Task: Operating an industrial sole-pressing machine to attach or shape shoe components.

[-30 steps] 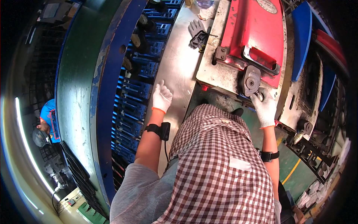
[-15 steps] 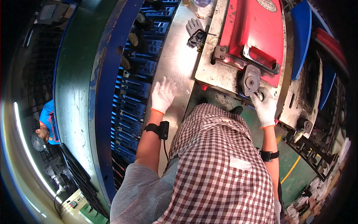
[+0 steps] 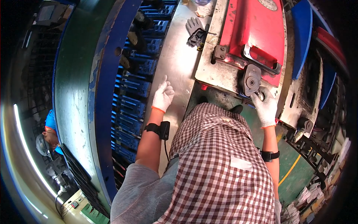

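Note:
My left hand (image 3: 163,95), in a white glove with an orange cuff, is raised over the metal tabletop (image 3: 179,63). Most of its fingers curl into the palm while one points up, and nothing is in it. On the right, my right hand (image 3: 265,109), also gloved in white, is closed around a small shiny metal handle (image 3: 260,96). The handle sits at the lower end of a dark grey oval part (image 3: 251,80) with a round hub. That part stands at the front edge of a worn pale plate (image 3: 214,76), below a red machine cover (image 3: 257,30).
A grey and black work glove (image 3: 195,31) lies on the tabletop. To the left run blue racks (image 3: 138,89) and a green conveyor belt (image 3: 74,89) with a blue side rail. Beyond the belt is another person (image 3: 50,136). Blue curved panels (image 3: 301,37) stand at right.
My left hand's fingers have curled in from a spread, stretched pose. The right hand stays on the handle. The person beyond the belt has shifted lower in view.

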